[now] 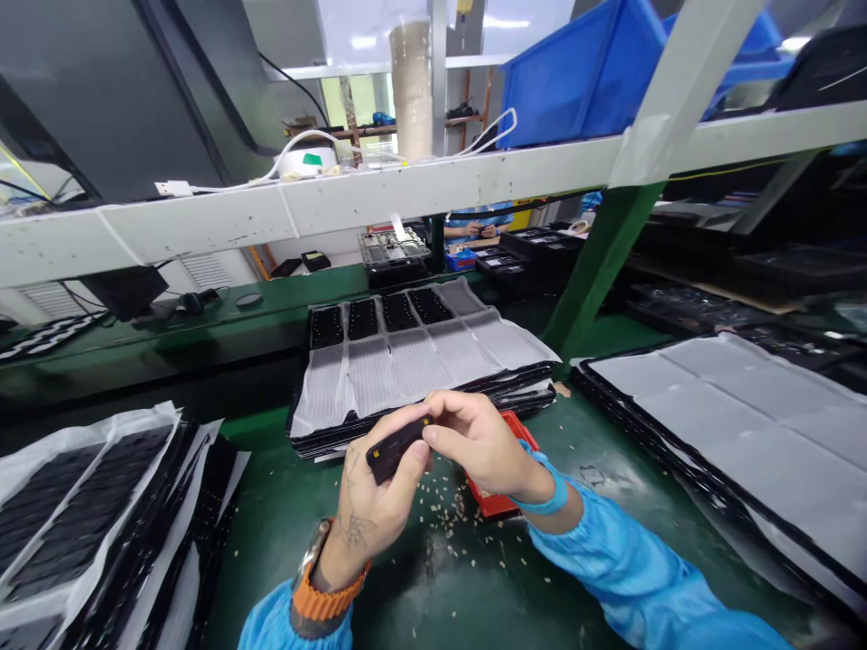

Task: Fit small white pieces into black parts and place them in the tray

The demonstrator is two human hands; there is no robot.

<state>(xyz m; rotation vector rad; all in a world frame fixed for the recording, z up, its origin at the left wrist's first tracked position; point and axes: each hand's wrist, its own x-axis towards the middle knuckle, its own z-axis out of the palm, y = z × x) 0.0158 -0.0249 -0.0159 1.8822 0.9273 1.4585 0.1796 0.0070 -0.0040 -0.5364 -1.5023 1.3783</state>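
Observation:
My left hand (379, 496) is closed round a small black rectangular part (396, 449) that has a yellow spot near each end. The thumb lies along its lower edge. At the part's upper right end, my right hand (474, 442) has thumb and index finger pinched together against it. Whether something small sits between those fingertips is hidden. Beneath the right wrist is a red tray (498, 504), partly covered by the arm. Many small pale pieces (447, 516) lie scattered on the green tabletop (304, 506) below both hands.
Stacked black trays with white liner (379, 375) stand behind my hands. More stacks stand at left (88, 506) and right (738, 406). A white shelf beam (339, 208) crosses above, with blue bins (575, 81) on it. Another person's hands (480, 231) show in the background.

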